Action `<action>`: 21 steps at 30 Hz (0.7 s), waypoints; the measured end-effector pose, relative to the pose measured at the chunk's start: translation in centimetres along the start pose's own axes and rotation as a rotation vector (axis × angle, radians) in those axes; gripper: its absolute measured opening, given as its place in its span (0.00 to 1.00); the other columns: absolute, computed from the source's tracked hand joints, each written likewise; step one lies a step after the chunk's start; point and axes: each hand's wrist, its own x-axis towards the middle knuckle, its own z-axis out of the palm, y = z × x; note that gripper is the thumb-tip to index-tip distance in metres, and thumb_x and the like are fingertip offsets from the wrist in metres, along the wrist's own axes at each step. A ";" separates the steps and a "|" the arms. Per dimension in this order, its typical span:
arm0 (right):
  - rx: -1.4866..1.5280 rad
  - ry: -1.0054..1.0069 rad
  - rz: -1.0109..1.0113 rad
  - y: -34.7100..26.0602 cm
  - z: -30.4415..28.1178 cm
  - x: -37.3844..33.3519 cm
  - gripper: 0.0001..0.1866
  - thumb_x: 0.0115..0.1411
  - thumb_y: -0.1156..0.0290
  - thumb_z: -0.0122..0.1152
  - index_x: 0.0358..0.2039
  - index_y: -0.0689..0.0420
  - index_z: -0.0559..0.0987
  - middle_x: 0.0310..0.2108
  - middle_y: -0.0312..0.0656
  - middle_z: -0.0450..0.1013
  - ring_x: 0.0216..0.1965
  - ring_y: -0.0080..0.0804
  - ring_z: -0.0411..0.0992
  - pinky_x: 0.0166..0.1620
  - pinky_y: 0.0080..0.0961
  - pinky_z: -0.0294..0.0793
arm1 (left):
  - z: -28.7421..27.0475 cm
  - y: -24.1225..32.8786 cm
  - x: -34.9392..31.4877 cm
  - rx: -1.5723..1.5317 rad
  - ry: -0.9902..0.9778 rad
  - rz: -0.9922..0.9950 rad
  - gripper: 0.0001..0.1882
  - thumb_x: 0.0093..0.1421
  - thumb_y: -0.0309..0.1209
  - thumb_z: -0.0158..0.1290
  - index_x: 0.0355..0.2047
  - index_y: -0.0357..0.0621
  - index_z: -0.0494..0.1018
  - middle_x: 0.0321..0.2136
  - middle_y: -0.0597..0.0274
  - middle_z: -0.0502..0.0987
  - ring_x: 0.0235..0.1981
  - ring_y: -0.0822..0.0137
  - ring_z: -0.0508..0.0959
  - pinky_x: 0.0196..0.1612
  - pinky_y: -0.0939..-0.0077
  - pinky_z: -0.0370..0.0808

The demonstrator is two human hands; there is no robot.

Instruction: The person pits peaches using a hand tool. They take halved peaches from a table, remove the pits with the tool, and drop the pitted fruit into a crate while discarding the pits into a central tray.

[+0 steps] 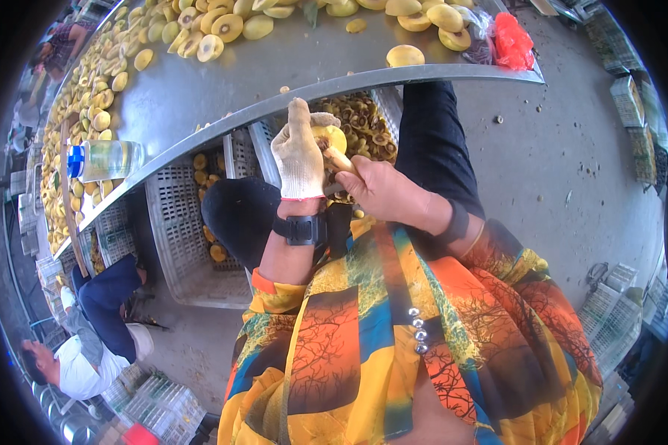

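In its white knitted glove, my left hand is closed round a yellow peach half, thumb pointing up. My bare right hand grips a coring tool by its light wooden handle. The tool's working end meets the brown middle of the peach half; its exact shape is hidden. Both hands are close together over my lap, just below the near edge of the metal table. Beneath them, a crate holds many brown-centred peach pieces.
Heaps of yellow peach halves cover the table's left and far parts. A blue-capped clear bottle lies on it; a red plastic bag sits at its right corner. A grey plastic crate stands by my left knee. Another person sits left.
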 end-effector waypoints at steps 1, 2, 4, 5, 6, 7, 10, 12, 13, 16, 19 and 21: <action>0.274 -0.191 0.227 -0.9 -0.9 0.5 0.20 0.62 0.56 0.45 0.30 0.64 0.66 0.13 0.47 0.66 0.13 0.39 0.67 0.16 0.31 0.65 | -0.1 -0.1 0.1 -0.024 -0.015 0.000 0.28 0.61 0.52 0.41 0.23 0.38 0.74 0.23 0.56 0.77 0.22 0.69 0.74 0.27 0.79 0.71; 0.547 -0.383 0.453 -1.4 -1.3 0.8 0.21 0.63 0.53 0.43 0.31 0.63 0.66 0.12 0.40 0.64 0.09 0.30 0.64 0.13 0.25 0.62 | -0.3 -0.1 0.3 -0.048 -0.030 0.001 0.29 0.61 0.53 0.41 0.23 0.38 0.74 0.23 0.56 0.77 0.21 0.68 0.74 0.26 0.78 0.71; 0.900 -0.480 0.618 -1.0 -1.6 0.7 0.22 0.64 0.51 0.40 0.33 0.61 0.67 0.12 0.34 0.59 0.09 0.22 0.58 0.12 0.20 0.57 | -0.3 -0.8 1.0 -0.140 -0.065 -0.061 0.29 0.61 0.54 0.41 0.23 0.39 0.73 0.22 0.55 0.76 0.21 0.66 0.75 0.26 0.77 0.71; 1.254 -0.569 0.783 -0.7 -1.9 0.6 0.23 0.64 0.49 0.38 0.34 0.59 0.67 0.12 0.27 0.55 0.08 0.14 0.52 0.10 0.14 0.52 | -0.3 -1.1 1.3 -0.232 -0.105 -0.122 0.29 0.60 0.54 0.41 0.23 0.39 0.73 0.22 0.54 0.76 0.20 0.64 0.75 0.26 0.76 0.72; 1.454 -0.673 0.793 0.5 -1.9 0.5 0.25 0.63 0.45 0.36 0.36 0.58 0.68 0.13 0.25 0.51 0.09 0.10 0.46 0.11 0.10 0.48 | 0.0 -1.3 1.5 -0.320 -0.156 -0.201 0.29 0.60 0.56 0.40 0.25 0.41 0.71 0.24 0.54 0.75 0.22 0.60 0.75 0.27 0.73 0.72; 1.454 -0.687 0.789 1.3 -1.6 0.6 0.25 0.63 0.45 0.36 0.36 0.58 0.68 0.13 0.25 0.51 0.09 0.10 0.46 0.11 0.10 0.48 | -0.1 -1.2 1.4 -0.320 -0.145 -0.195 0.29 0.60 0.56 0.40 0.25 0.41 0.71 0.24 0.54 0.75 0.22 0.60 0.75 0.27 0.73 0.72; 1.753 -0.710 0.398 2.7 -1.6 0.5 0.30 0.58 0.39 0.39 0.38 0.57 0.67 0.12 0.24 0.49 0.09 0.10 0.46 0.11 0.10 0.46 | 0.1 -0.6 1.6 -0.522 0.025 -0.316 0.27 0.60 0.59 0.36 0.36 0.47 0.68 0.29 0.58 0.74 0.25 0.61 0.74 0.29 0.66 0.72; 1.336 -0.600 0.461 2.3 -2.2 0.6 0.23 0.59 0.46 0.48 0.34 0.56 0.71 0.13 0.25 0.55 0.09 0.13 0.52 0.12 0.12 0.51 | -1.7 0.4 0.9 -0.315 0.083 -0.192 0.27 0.61 0.57 0.35 0.35 0.46 0.69 0.29 0.60 0.75 0.26 0.64 0.75 0.25 0.70 0.73; 0.958 -0.546 0.508 1.4 -2.7 0.9 0.19 0.59 0.50 0.52 0.32 0.56 0.71 0.13 0.26 0.57 0.10 0.14 0.53 0.12 0.14 0.54 | -3.2 1.1 1.1 -0.235 0.136 -0.103 0.28 0.61 0.57 0.36 0.33 0.44 0.71 0.29 0.60 0.76 0.25 0.65 0.76 0.23 0.70 0.73; -0.343 -0.201 -0.136 4.4 -1.4 0.2 0.08 0.50 0.67 0.56 0.26 0.56 0.69 0.16 0.43 0.67 0.18 0.41 0.68 0.22 0.33 0.67 | -11.3 2.5 1.5 0.088 0.381 0.143 0.26 0.59 0.53 0.43 0.35 0.41 0.73 0.30 0.60 0.77 0.28 0.67 0.77 0.26 0.72 0.75; -0.469 0.105 -0.132 2.6 -4.9 2.4 0.04 0.50 0.71 0.52 0.25 0.55 0.68 0.18 0.43 0.68 0.22 0.40 0.70 0.26 0.34 0.69 | -21.3 4.3 1.0 0.644 0.534 0.115 0.23 0.56 0.47 0.51 0.41 0.39 0.75 0.33 0.59 0.78 0.33 0.64 0.77 0.39 0.76 0.72; -0.618 0.315 -0.168 3.9 -6.8 5.5 0.04 0.53 0.72 0.50 0.24 0.56 0.68 0.14 0.43 0.67 0.17 0.40 0.69 0.21 0.34 0.69 | -25.8 4.8 -0.8 1.217 0.698 0.185 0.23 0.55 0.47 0.51 0.44 0.42 0.73 0.43 0.56 0.75 0.44 0.58 0.73 0.50 0.72 0.66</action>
